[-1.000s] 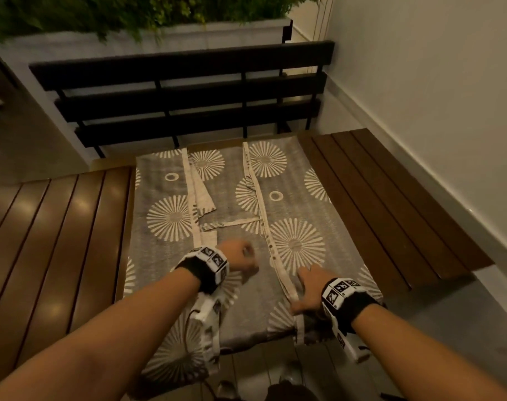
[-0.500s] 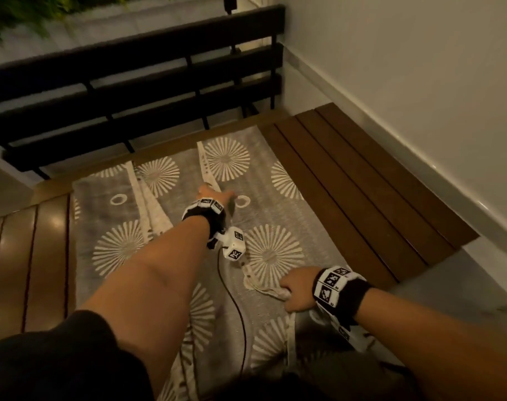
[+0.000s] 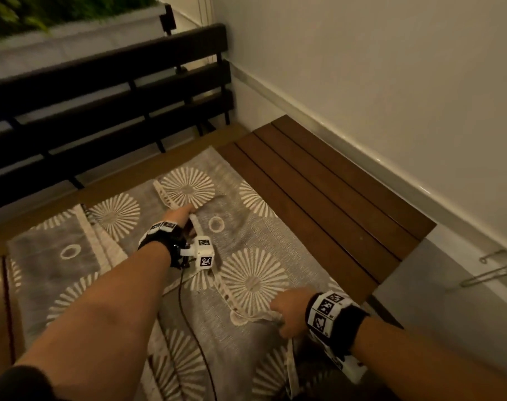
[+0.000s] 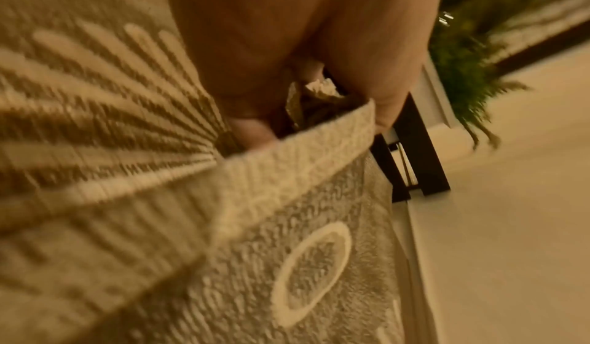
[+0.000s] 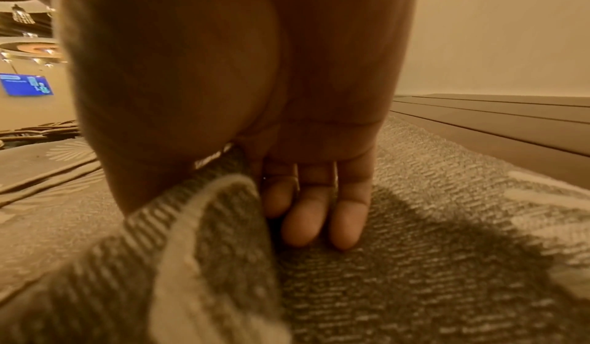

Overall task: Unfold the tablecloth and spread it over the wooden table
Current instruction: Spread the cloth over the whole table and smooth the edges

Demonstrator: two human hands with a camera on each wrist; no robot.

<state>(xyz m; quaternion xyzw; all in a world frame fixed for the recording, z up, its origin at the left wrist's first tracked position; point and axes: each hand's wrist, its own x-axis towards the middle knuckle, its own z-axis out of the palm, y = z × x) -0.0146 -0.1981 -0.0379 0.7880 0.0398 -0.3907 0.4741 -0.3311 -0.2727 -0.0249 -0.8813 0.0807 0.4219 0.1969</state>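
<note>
A grey tablecloth (image 3: 255,244) with pale sunburst and ring prints lies partly folded across the middle of the dark slatted wooden table (image 3: 327,180). My left hand (image 3: 182,213) reaches far over it and pinches the pale hem of the top fold; the left wrist view shows my left hand (image 4: 287,92) with its fingers closed over that hem (image 4: 300,152). My right hand (image 3: 289,311) grips the same hem near the table's front edge. In the right wrist view, my right hand (image 5: 306,198) has a fold of the tablecloth (image 5: 204,213) bunched against its thumb side.
Bare table slats show to the right of the cloth, up to a white wall (image 3: 391,82). A dark slatted bench back (image 3: 107,91) stands behind the table, with plants (image 3: 44,13) beyond it. A grey floor (image 3: 449,299) lies at the right.
My left hand has reached from near the front edge far up the cloth and taken hold of the hem. My right hand stays gripping the hem near the front. My head has leaned forward and right.
</note>
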